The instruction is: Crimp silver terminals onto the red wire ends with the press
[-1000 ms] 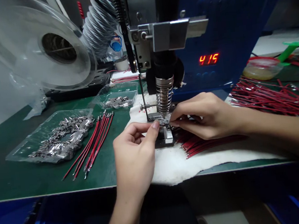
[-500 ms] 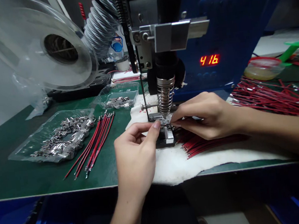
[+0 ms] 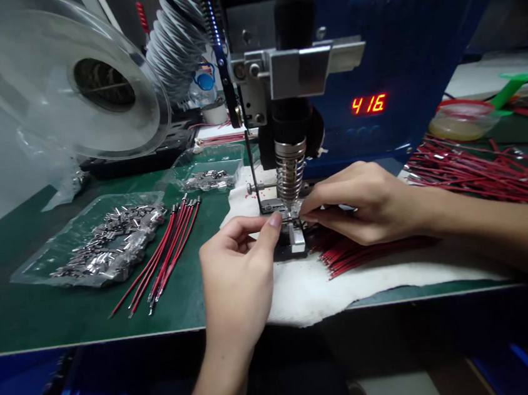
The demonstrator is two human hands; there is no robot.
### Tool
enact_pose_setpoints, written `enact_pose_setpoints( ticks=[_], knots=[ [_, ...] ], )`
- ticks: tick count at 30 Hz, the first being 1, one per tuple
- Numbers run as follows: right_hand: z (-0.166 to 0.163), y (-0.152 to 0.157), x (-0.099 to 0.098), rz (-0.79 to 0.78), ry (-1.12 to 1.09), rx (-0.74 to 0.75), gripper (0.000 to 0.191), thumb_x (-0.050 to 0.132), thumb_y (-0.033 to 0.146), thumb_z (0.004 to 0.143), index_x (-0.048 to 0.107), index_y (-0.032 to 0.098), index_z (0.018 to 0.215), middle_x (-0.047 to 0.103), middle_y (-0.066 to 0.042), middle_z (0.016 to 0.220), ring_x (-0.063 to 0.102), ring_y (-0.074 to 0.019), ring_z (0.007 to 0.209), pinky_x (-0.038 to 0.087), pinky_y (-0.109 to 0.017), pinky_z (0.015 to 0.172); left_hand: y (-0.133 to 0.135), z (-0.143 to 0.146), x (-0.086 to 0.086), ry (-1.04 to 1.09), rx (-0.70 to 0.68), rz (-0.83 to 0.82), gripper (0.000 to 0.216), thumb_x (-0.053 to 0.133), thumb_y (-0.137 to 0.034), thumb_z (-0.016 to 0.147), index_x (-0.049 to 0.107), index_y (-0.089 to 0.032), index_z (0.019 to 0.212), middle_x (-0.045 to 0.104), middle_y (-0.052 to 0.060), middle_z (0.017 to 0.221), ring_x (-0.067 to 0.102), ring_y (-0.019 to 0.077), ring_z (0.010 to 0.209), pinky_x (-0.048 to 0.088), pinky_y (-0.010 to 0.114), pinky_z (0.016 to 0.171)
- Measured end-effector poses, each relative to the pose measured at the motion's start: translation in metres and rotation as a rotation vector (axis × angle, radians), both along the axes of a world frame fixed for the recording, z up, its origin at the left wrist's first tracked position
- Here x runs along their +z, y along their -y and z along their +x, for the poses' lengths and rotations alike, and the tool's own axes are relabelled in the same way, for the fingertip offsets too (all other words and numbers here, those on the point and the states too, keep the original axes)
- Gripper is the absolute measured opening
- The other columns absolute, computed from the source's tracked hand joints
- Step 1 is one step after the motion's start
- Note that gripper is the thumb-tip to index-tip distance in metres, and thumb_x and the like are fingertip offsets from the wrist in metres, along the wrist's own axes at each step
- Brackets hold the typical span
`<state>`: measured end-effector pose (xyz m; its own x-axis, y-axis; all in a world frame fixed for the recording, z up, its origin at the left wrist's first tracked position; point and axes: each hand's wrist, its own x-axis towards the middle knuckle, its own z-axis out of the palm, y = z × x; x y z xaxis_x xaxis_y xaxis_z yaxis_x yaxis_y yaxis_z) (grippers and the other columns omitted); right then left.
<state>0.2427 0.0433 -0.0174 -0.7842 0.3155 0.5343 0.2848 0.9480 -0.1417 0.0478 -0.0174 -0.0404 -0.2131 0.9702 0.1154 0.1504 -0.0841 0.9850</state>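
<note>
My left hand pinches a small part against the left side of the metal fixture under the machine's spring-loaded head. What it pinches is too small to name. My right hand comes in from the right, fingers pressed together at the same fixture, holding a thin red wire there. A bunch of red wires lies under my right hand on the white cloth.
A blue machine with red digit displays stands behind. On the green mat lie a bundle of red wires, a plastic bag of metal terminals, and a clear tray of terminals. A large clear reel stands left. More red wires are piled right.
The lower display rose from 415 to 416. The machine's head moved slightly up and down. Both hands stayed at the fixture.
</note>
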Motion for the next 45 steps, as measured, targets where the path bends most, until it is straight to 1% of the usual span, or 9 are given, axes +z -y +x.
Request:
enact_pose_setpoints(
  ticks=[10, 17, 22, 27, 33, 40, 45],
  knots=[
    [0.0010, 0.0000, 0.0014, -0.061, -0.009, -0.011, 0.007, 0.055, 0.012, 0.090, 0.062, 0.014, 0.088, 0.063, 0.000, 0.070, 0.052, -0.0061, 0.058, 0.040, -0.017, 0.056, 0.0005, 0.0003, 0.0002, -0.015, -0.008, 0.002, 0.026, 0.072, -0.042, 0.078, 0.071, -0.016, 0.075, 0.049, -0.003, 0.050, 0.036, 0.0068, 0.044, 0.026, 0.020, 0.042],
    [-0.0005, 0.0020, 0.0019, -0.041, -0.017, -0.020, 0.008, 0.054, 0.012, 0.089, 0.061, 0.014, 0.087, 0.060, 0.001, 0.068, 0.048, -0.0055, 0.056, 0.038, -0.017, 0.055, 0.0001, -0.0001, -0.0012, 0.015, -0.012, 0.010, 0.025, 0.073, -0.040, 0.077, 0.071, -0.015, 0.074, 0.047, -0.003, 0.049, 0.036, 0.0068, 0.044, 0.025, 0.020, 0.042],
    [-0.0001, 0.0013, 0.0009, -0.032, -0.016, -0.017, 0.009, 0.054, 0.011, 0.088, 0.062, 0.013, 0.086, 0.060, 0.001, 0.066, 0.047, -0.0056, 0.056, 0.038, -0.017, 0.055, -0.0005, -0.0006, -0.0022, 0.027, -0.007, 0.027, 0.025, 0.072, -0.040, 0.078, 0.070, -0.016, 0.073, 0.048, -0.003, 0.049, 0.036, 0.0066, 0.043, 0.027, 0.020, 0.043],
    [-0.0005, 0.0008, 0.0003, -0.029, -0.031, -0.012, 0.008, 0.055, 0.010, 0.088, 0.062, 0.014, 0.086, 0.061, 0.001, 0.067, 0.049, -0.0056, 0.056, 0.038, -0.017, 0.055, 0.0000, -0.0020, -0.0028, 0.021, -0.009, 0.022, 0.024, 0.071, -0.039, 0.080, 0.070, -0.016, 0.074, 0.050, -0.003, 0.049, 0.038, 0.0069, 0.043, 0.029, 0.021, 0.044],
    [-0.0009, 0.0015, 0.0003, -0.027, -0.027, -0.021, 0.008, 0.054, 0.013, 0.089, 0.061, 0.015, 0.087, 0.061, 0.002, 0.067, 0.050, -0.0059, 0.055, 0.038, -0.017, 0.054, -0.0003, -0.0012, -0.0020, 0.031, -0.019, 0.043, 0.023, 0.071, -0.038, 0.080, 0.069, -0.017, 0.073, 0.052, -0.003, 0.053, 0.038, 0.0069, 0.044, 0.029, 0.021, 0.045],
    [-0.0002, 0.0014, -0.0004, -0.014, -0.028, -0.017, 0.007, 0.055, 0.013, 0.089, 0.062, 0.014, 0.088, 0.062, 0.000, 0.068, 0.050, -0.0063, 0.056, 0.039, -0.018, 0.055, 0.0006, -0.0013, -0.0035, 0.038, -0.032, 0.051, 0.023, 0.070, -0.038, 0.082, 0.068, -0.017, 0.073, 0.051, -0.003, 0.055, 0.039, 0.0067, 0.046, 0.029, 0.021, 0.045],
    [-0.0018, 0.0036, 0.0011, 0.015, -0.025, -0.025, 0.008, 0.054, 0.011, 0.088, 0.061, 0.015, 0.086, 0.060, 0.001, 0.064, 0.047, -0.0063, 0.054, 0.038, -0.018, 0.053, 0.0003, -0.0012, -0.0033, 0.052, -0.036, 0.058, 0.022, 0.071, -0.037, 0.081, 0.067, -0.017, 0.072, 0.050, -0.003, 0.055, 0.038, 0.0066, 0.046, 0.028, 0.021, 0.045]
  ],
)
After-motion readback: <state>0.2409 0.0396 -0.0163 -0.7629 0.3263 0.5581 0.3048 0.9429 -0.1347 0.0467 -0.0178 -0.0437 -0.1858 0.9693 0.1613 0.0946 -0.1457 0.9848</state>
